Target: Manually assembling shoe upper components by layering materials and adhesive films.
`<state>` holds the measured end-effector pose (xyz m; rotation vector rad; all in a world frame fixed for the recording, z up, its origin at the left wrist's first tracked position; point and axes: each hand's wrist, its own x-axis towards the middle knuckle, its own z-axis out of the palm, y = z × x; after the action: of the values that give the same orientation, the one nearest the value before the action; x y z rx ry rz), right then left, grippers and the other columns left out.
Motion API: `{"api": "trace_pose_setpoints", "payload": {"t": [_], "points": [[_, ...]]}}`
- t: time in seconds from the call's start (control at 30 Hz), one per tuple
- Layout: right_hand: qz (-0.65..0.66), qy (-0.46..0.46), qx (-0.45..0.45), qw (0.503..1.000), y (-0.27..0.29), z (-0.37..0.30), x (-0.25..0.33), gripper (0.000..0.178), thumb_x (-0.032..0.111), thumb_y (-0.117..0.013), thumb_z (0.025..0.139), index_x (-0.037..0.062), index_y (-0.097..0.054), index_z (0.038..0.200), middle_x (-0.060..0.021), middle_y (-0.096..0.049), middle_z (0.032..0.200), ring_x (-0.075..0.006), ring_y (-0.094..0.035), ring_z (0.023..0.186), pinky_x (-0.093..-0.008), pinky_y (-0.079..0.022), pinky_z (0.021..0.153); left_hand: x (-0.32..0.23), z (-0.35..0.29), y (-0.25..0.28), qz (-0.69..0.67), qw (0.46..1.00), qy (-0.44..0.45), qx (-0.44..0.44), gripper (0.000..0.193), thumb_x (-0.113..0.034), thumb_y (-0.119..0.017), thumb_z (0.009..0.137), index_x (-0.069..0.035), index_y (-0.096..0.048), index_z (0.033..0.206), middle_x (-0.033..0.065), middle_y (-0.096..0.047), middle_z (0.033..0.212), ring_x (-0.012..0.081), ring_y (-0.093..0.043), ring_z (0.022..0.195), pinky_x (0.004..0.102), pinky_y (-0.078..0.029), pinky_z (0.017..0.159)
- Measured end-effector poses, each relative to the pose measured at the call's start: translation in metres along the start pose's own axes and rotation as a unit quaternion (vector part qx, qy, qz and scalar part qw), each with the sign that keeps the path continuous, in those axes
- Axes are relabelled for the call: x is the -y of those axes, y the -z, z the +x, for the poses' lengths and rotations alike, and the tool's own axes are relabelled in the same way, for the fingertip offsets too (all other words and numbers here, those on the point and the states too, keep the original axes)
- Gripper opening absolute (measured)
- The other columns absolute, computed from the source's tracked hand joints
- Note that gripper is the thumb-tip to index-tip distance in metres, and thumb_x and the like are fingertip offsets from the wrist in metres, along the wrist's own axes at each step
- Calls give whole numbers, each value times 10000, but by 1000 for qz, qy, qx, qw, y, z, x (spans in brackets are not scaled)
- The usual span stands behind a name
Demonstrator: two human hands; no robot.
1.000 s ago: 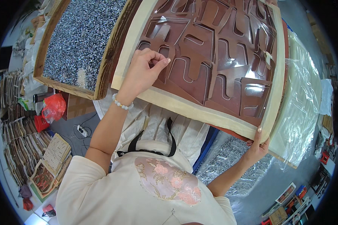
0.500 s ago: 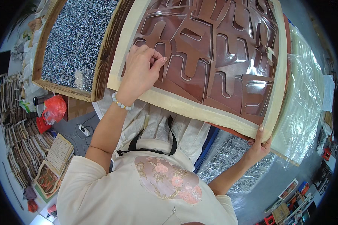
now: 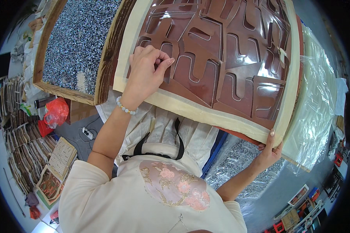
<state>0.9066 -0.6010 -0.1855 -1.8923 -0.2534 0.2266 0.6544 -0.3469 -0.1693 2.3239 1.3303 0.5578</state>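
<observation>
A sheet of brown cut-out pattern pieces [image 3: 200, 66] under glossy clear film, edged with cream tape [image 3: 182, 104], lies before me. My left hand [image 3: 149, 70] is over the sheet's left part, its fingers curled and thumb pinched toward the forefinger. Whatever is in that pinch, if anything, is too small to make out. At the near right corner my right hand [image 3: 270, 149] grips the taped edge, thumb on top and fingers underneath. A small pale tab [image 3: 282, 54] sits near the sheet's right side.
To the left stands a wooden-framed tray [image 3: 105, 73] filled with dark glitter [image 3: 79, 42]. Clear plastic wrap [image 3: 317, 101] covers a stack on the right. Below are a red plastic bag [image 3: 56, 112], stacked boards [image 3: 27, 151] and a power strip [image 3: 88, 133] with cables.
The taped sheet has shifted slightly to the right, and my right hand has moved with its corner. My left hand stays pinched in nearly the same place.
</observation>
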Motion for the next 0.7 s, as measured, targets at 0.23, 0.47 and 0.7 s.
{"api": "trace_pose_setpoints", "payload": {"t": [0.23, 0.47, 0.7], "points": [[-5, 2, -1, 1000, 0, 0, 0, 264, 247, -729, 832, 13, -646, 923, -10, -597, 697, -33, -440, 460, -161, -336, 398, -1, -11, -9, 15, 996, -42, -83, 170, -199, -698, 804, -92, -625, 914, 22, -525, 849, 206, -476, 879, 355, -305, 820], [34, -43, 68, 996, 13, -2, 0, 268, 210, -661, 881, -28, -622, 996, -61, -624, 706, -89, -490, 489, -209, -380, 451, -3, -46, 2, 30, 983, -179, -14, 393, -224, -713, 778, -104, -590, 1132, 52, -526, 1047, 240, -483, 960, 365, -338, 825], [13, -135, 251, 958, -10, -22, 13, 204, 137, -621, 896, -62, -626, 940, -142, -675, 729, -145, -609, 532, -226, -476, 478, -8, -39, 1, 72, 983, -165, 29, 359, -259, -709, 779, -142, -609, 1104, 45, -510, 1026, 250, -461, 983, 381, -331, 828]]}}
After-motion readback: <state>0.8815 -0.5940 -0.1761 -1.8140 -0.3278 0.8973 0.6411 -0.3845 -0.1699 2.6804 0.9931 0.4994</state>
